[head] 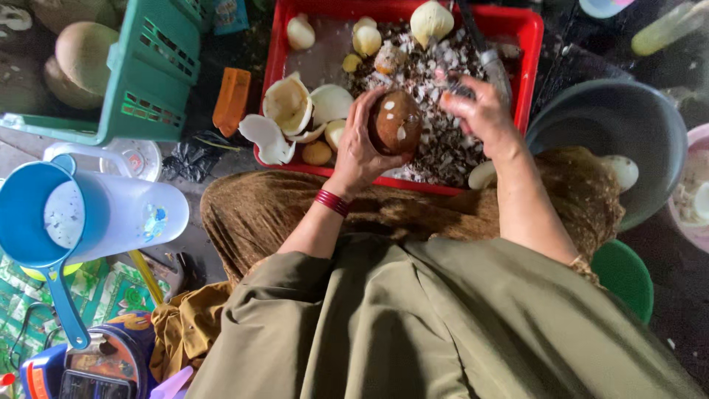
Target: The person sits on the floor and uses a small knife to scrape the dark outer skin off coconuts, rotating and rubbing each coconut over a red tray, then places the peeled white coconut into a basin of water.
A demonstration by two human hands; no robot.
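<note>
My left hand (360,148) grips a brown coconut kernel (396,122) with white patches, held over the near edge of a red tray (532,44). My right hand (484,111) is closed around a small peeling tool (456,85), its tip just right of the kernel. The tray holds a heap of brown and white shavings (443,140), several peeled white coconut pieces (430,20) at the far side, and broken white shell halves (288,103) at the left. Red bangles circle my left wrist.
A grey bowl (613,125) with a white piece stands to the right, a pink basin (694,185) beyond it. A green basket (148,74) with whole coconuts sits at the upper left. A white jug (125,210) and blue ladle (44,222) are at left.
</note>
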